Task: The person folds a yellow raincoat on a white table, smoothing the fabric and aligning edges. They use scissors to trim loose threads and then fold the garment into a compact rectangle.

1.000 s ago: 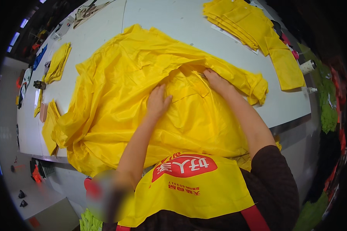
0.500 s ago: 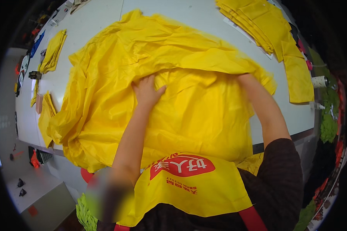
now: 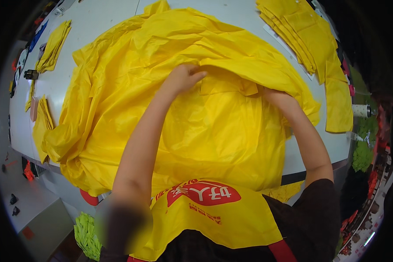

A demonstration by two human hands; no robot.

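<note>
A large, crumpled sheet of thin yellow fabric [image 3: 131,87] spreads over the table in front of me and hangs over its near edge. My left hand [image 3: 183,79] is closed on the raised fold at the middle, its thumb pointing right. Further right, my right hand [image 3: 280,99] reaches beneath the same fold, and the cloth hides its fingers. Between the hands the lifted layer forms an opening. A flat, rectangular yellow piece, like a pocket or flap [image 3: 229,86], shows inside it.
Folded yellow pieces lie in a stack [image 3: 292,39] at the far right and in smaller piles [image 3: 54,48] at the left of the white table [image 3: 113,17]. A small black object [image 3: 31,74] stands by the left piles. A white spool-like cylinder [image 3: 361,111] sits at the right edge.
My left hand has moved up and right and gone from spread on the cloth to closed at the fold. The opening has widened, uncovering the rectangular piece. My right hand shows more.
</note>
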